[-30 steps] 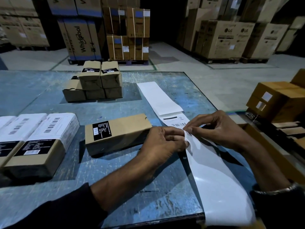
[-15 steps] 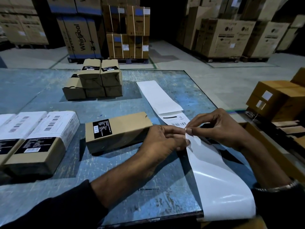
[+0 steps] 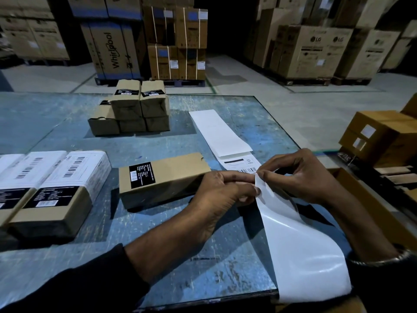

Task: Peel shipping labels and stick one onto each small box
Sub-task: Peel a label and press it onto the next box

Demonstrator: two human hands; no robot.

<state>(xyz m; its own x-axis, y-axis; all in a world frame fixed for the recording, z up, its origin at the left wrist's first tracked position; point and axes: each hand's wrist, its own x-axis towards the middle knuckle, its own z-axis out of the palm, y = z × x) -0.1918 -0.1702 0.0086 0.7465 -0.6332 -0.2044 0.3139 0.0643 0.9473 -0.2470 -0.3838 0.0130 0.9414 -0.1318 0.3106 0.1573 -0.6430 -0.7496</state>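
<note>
Shipping labels come on a long white strip [image 3: 225,134] lying along the right part of the blue tabletop [image 3: 158,245], its near end curling glossy over the front edge. Going left to right: far left, labelled boxes [image 3: 56,190] lie side by side, white barcode labels already on top. Behind them, mid-tabletop, a stack of unlabelled boxes [image 3: 135,107]. Nearer, one bare box [image 3: 162,177] lies flat, black sticker up, no shipping label yet; likely the next target. Just right of it, the left hand [image 3: 222,195] is curled, fingers pinching the strip at the peel line. Touching it, the right hand [image 3: 300,177] pinches a lifted corner of the liner [image 3: 293,245] with thumb and fingertip. The next printed label [image 3: 242,163] shows just beyond the fingers, still flat on the strip.

Judgement: peel is just starting. The label is thin, light, floppy, sticky on the back; it will fold onto itself if let loose. Best held by one corner or edge only, kept taut. The liner looks slick, so it needs a firm pinch. The boxes look stiff and light, easy to press on.
</note>
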